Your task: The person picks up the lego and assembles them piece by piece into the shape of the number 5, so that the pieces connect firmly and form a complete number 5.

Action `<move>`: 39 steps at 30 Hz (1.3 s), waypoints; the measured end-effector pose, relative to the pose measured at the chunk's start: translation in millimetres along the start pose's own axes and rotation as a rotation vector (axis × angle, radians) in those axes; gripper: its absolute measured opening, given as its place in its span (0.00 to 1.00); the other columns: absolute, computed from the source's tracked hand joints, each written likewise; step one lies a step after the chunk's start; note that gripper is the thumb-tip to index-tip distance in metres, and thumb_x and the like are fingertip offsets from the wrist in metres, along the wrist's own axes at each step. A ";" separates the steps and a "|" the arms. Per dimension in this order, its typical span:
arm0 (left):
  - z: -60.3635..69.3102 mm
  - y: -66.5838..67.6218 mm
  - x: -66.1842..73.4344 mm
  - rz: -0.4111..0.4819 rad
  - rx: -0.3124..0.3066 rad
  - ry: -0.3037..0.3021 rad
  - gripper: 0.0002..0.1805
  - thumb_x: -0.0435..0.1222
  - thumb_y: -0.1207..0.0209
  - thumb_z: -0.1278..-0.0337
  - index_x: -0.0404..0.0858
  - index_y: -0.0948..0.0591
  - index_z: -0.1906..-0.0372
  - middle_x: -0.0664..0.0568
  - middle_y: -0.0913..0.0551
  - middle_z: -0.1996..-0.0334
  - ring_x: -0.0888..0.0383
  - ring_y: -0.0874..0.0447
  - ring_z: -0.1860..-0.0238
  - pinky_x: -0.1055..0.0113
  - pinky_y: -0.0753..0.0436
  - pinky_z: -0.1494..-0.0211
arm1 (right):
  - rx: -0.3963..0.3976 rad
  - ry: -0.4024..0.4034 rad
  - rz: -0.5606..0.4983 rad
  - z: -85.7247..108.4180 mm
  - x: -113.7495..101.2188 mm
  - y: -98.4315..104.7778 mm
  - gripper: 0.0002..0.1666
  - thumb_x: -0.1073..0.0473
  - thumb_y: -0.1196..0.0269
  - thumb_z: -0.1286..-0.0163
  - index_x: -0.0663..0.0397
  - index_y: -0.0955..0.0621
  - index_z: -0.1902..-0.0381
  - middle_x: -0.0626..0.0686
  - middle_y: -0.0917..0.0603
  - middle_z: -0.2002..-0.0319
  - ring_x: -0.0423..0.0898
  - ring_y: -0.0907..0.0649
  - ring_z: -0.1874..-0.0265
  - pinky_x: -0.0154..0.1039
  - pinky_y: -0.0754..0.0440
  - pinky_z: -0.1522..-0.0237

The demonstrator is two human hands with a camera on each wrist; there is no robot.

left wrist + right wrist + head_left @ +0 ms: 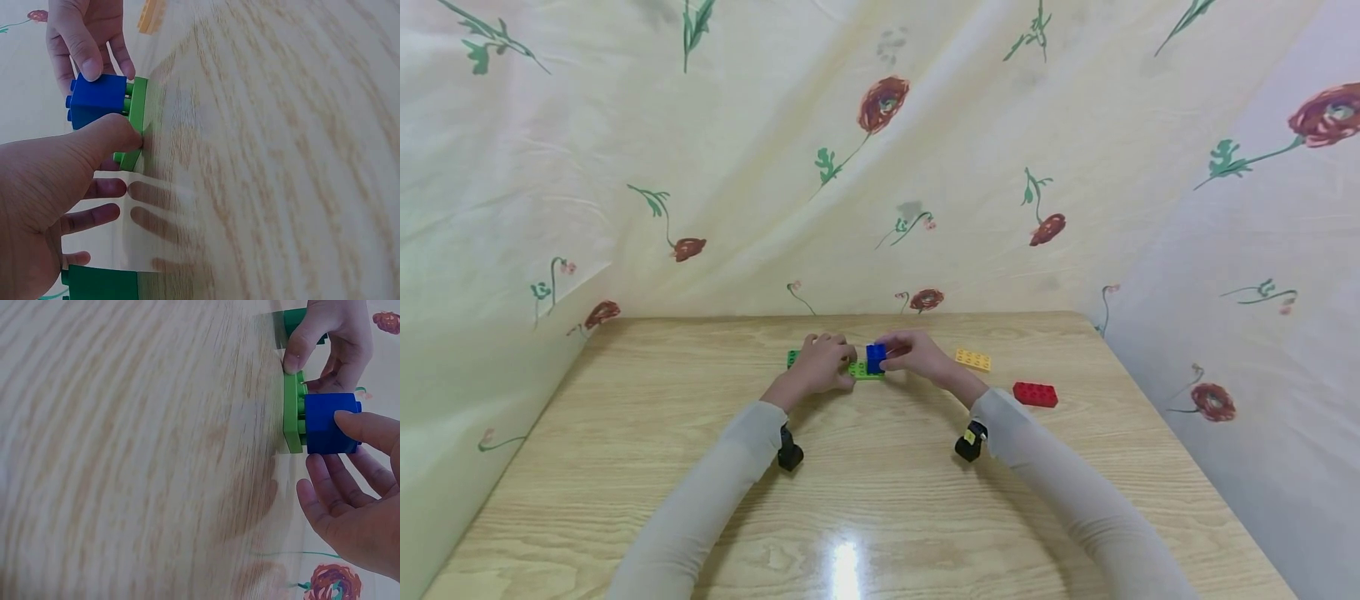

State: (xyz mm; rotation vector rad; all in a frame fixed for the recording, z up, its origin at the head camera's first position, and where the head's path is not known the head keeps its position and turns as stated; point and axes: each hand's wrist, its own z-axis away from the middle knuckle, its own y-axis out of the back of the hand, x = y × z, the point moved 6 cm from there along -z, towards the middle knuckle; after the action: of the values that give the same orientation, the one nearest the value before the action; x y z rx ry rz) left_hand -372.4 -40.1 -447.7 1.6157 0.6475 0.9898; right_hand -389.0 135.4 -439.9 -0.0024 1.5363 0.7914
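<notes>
A flat light green toy brick (859, 372) lies on the table, studs up. My left hand (825, 364) pinches its left part between thumb and fingers. Over its right end is a square blue brick (328, 424), pinched by the thumb and fingers of my right hand (919, 356). In both wrist views the green studs show in the narrow space beneath the blue brick. A dark green brick (103, 284) stands beside my left hand, partly hidden behind it in the head view.
To the right of my right hand lie a yellow flat brick (973, 359) and, nearer, a red brick (1035, 394). The wooden table (880, 483) ends at a flowered cloth (760, 208) at the back and sides.
</notes>
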 end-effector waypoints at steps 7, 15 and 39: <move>0.7 0.1 0.4 -0.006 -0.014 0.012 0.20 0.46 0.30 0.42 0.43 0.15 0.46 0.49 0.19 0.47 0.43 0.25 0.37 0.36 0.37 0.26 | -0.002 -0.004 0.001 3.4 -5.9 -1.2 0.26 0.67 0.33 0.31 0.62 0.21 0.35 0.66 0.18 0.41 0.58 0.18 0.44 0.48 0.18 0.41; 2.7 1.9 1.7 -0.010 -0.008 0.007 0.20 0.46 0.30 0.42 0.44 0.15 0.47 0.49 0.18 0.47 0.43 0.25 0.38 0.35 0.37 0.27 | -0.006 0.002 0.015 1.3 -0.8 -2.1 0.26 0.67 0.33 0.31 0.61 0.21 0.35 0.64 0.18 0.42 0.55 0.17 0.46 0.45 0.16 0.43; 2.7 0.1 0.4 0.002 -0.009 0.003 0.20 0.46 0.31 0.42 0.44 0.15 0.46 0.49 0.19 0.47 0.44 0.24 0.41 0.36 0.37 0.27 | -0.018 0.037 0.016 3.3 -0.1 -2.2 0.27 0.66 0.32 0.32 0.62 0.21 0.36 0.65 0.17 0.43 0.57 0.17 0.46 0.41 0.16 0.47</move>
State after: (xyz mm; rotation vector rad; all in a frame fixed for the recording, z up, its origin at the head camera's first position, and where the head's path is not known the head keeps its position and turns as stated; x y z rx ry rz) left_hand -369.9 -41.1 -447.7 1.6079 0.6428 0.9953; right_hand -385.1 135.2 -440.5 -0.0181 1.5661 0.8219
